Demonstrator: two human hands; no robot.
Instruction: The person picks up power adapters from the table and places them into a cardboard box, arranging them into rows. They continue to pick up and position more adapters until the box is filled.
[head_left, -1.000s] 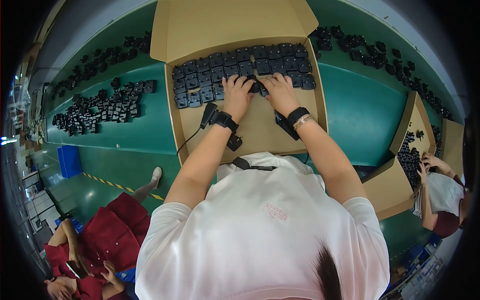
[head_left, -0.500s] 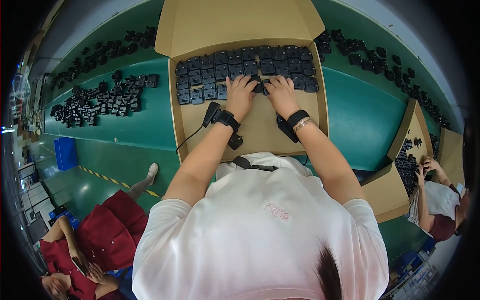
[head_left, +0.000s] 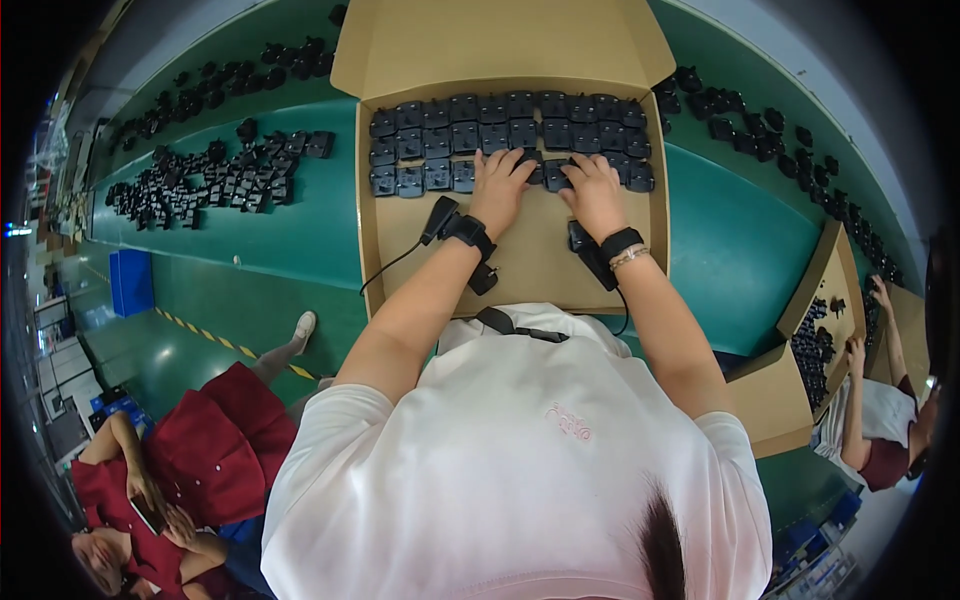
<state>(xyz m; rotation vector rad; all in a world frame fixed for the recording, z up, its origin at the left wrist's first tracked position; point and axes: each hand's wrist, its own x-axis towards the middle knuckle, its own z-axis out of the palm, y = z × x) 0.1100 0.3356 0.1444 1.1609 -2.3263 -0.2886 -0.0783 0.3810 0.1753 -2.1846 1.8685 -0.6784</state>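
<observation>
Rows of black plug adapters (head_left: pixel 464 136), prongs up, fill the far part of an open cardboard box (head_left: pixel 520 280) in front of me. My left hand (head_left: pixel 500 192) rests on the nearest row, fingers spread, with thumb and index around a black adapter (head_left: pixel 534 170). Beside it, my right hand (head_left: pixel 597 196) has its fingers bent over the same row, index and thumb at another adapter (head_left: pixel 556 177). The fingers partly cover both pieces. Each wrist wears a black strap with a dark device; a cable runs from the left device (head_left: pixel 440 218).
A pile of black adapters (head_left: pixel 215 185) lies on the green table at left, and more line the far edge on both sides. At right, a co-worker reaches around another carton (head_left: pixel 775 400) of adapters. A person in red holds a phone at lower left; a blue bin (head_left: pixel 130 282) stands nearby.
The box and my hands sit slightly farther right in view. Both hands stay at the nearest row, the right fingers less tightly bunched. At right, the co-worker's one hand has risen.
</observation>
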